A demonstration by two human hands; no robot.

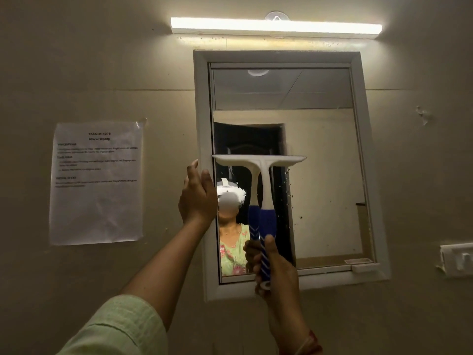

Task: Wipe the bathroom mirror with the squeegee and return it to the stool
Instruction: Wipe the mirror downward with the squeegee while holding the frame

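My right hand [275, 267] is clamped on the white-and-blue plastic squeegee [261, 201]: handle upright, blade level across the white-framed mirror [320, 175], left half, mid-height. My left hand [197, 198] lies flat, fingers together, on the frame's left edge. Next pull likely runs down the handle's line.

Overall level: dim, warm yellow-brown cast.
Source: tube light [276, 26] at 12 o'clock, overexposed to flat white.
Glare: pale band on wall [422, 175] directly under the tube.
Falloff: wall darkens toward 6, 7 and 5 o'clock corners.
Mirror [320, 175]: reflected doorway near black.
Focus: printed sheet [96, 183] at 9 o'clock soft, small text unreadable.
Distortion: wide-angle; mirror frame edges lean and bow.
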